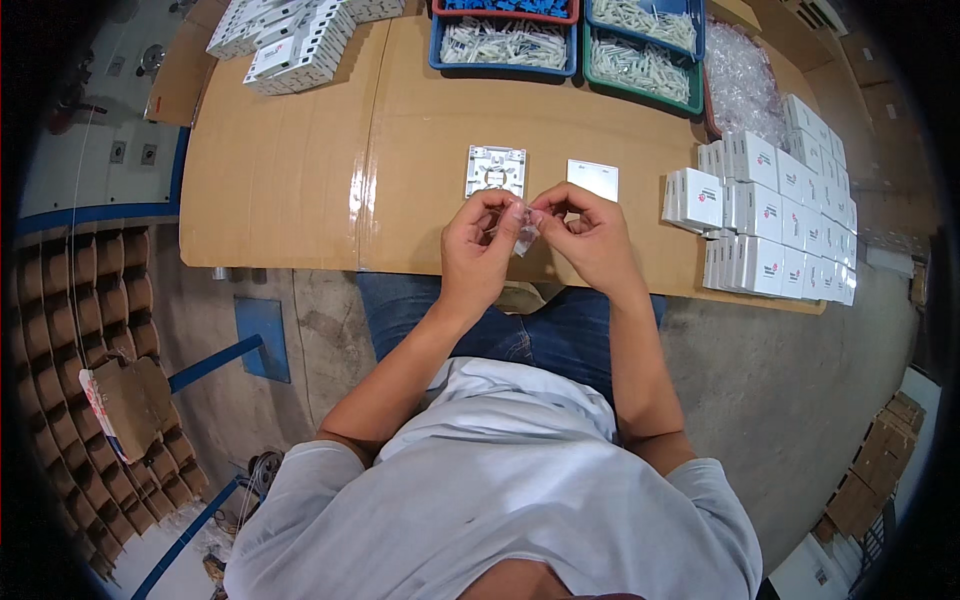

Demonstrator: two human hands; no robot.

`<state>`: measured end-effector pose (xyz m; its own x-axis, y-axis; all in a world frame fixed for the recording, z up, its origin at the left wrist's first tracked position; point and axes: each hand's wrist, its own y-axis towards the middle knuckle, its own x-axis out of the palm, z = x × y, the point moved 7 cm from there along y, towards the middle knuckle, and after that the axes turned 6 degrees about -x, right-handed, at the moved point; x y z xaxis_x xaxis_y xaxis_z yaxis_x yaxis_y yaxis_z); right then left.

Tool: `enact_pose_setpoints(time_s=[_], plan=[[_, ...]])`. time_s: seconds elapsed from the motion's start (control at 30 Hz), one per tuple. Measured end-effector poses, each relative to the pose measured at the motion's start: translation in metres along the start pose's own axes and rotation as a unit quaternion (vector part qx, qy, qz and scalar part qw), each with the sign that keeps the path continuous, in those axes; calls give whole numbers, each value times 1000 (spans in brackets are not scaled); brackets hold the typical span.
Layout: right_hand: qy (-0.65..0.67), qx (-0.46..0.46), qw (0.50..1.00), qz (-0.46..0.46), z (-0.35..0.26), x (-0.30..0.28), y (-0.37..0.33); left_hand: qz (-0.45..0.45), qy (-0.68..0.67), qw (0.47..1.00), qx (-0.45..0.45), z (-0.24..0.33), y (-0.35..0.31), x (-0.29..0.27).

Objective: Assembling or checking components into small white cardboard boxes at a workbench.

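Between the fingertips of both hands is a small clear plastic bag (525, 238), held just above the near edge of the cardboard-covered table. My left hand (480, 240) pinches it from one side and my right hand (590, 240) from the other. What the bag contains is too small to make out. Just beyond my left hand lies a white square housing (496, 168) with its inner fittings facing up. A flat white square cover plate (594, 178) rests beyond my right hand, partly hidden by it.
Stacked white boxes (770, 215) fill the table's right side. Behind them is a bin of clear plastic bags (742, 80). Trays of white plastic pieces (503, 45) and blue pieces (510, 5) line the far edge. More white housings (295, 50) are piled at the far left.
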<state>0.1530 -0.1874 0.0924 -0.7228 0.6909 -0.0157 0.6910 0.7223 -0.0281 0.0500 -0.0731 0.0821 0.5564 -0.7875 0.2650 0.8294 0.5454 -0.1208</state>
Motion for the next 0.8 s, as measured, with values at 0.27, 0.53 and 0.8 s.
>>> enact_pose_setpoints(time_s=[0.27,0.53,0.8], plan=[[22,-32,999,31,-1,-2,-1,-30,-17,999,-24,-4,0,2],[29,-1,999,14,-2,2,-2,-30,-15,999,-33,-13,1,-3],[-12,-6,1000,21,4,-1,0,-36,2,998,-52,-13,5,-5]])
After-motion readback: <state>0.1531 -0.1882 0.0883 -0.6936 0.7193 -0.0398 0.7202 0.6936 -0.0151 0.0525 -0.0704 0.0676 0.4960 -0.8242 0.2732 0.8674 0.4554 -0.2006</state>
